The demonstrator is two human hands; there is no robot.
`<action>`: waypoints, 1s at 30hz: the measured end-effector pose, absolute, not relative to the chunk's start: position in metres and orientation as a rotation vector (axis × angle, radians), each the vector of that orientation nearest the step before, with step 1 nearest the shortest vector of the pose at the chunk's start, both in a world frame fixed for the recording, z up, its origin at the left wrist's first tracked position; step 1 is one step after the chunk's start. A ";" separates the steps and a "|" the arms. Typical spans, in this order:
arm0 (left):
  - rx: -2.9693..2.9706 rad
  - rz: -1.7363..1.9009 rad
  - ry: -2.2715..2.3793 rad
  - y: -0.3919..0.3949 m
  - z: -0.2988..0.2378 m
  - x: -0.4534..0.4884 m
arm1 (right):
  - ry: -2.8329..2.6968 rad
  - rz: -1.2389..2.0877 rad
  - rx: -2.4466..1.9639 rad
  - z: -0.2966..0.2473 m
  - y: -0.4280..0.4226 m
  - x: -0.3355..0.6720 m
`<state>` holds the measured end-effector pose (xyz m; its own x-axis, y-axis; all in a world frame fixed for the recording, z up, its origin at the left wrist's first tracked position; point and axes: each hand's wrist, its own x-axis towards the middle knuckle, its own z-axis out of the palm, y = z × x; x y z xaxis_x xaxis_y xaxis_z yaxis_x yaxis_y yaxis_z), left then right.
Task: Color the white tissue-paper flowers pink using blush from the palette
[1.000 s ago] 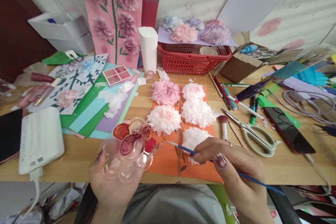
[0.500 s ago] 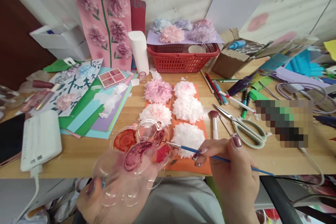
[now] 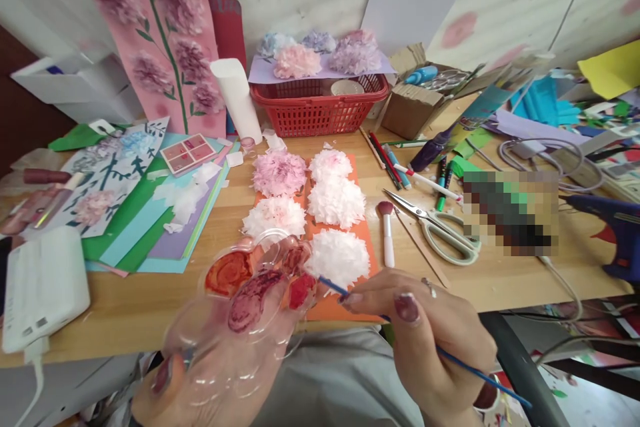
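My left hand [image 3: 215, 367] holds up a clear plastic paint palette [image 3: 187, 327], its wells smeared with orange-red, dark pink and red paint. Between the fingers of my right hand [image 3: 425, 327] is a thin blue paintbrush [image 3: 333, 285], its tip close to the palette's right-hand wells. Whether the bristles touch the paint I cannot tell. Behind the palette, fluffy paper flowers lie on an orange sheet [image 3: 367, 233]: a pink flower [image 3: 279, 173], a white flower with a pink tint [image 3: 275, 217], and several white ones, the nearest white flower [image 3: 340, 257] beside the brush.
A makeup brush [image 3: 387, 233] and scissors [image 3: 435, 230] lie on the right, near pencils and a glue gun [image 3: 610, 227]. Coloured paper [image 3: 150, 233], an eyeshadow palette [image 3: 189, 153] and a white power bank [image 3: 47, 287] are left. A red basket [image 3: 320, 113] stands behind.
The view has turned to the right, so things sit further left. My right hand has turned, and the brush now slants more steeply, still near the palette. Both hands keep their holds.
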<state>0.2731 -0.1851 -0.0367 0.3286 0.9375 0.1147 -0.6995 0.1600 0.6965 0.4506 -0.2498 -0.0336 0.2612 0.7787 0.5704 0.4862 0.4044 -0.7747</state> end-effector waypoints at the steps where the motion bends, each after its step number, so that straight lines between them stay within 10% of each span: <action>1: 0.745 1.203 0.384 -0.185 -0.038 0.273 | -1.398 0.306 -1.209 -0.032 -0.249 0.450; 30: 0.589 1.130 0.478 -0.182 -0.039 0.276 | -1.469 0.297 -1.210 -0.020 -0.245 0.449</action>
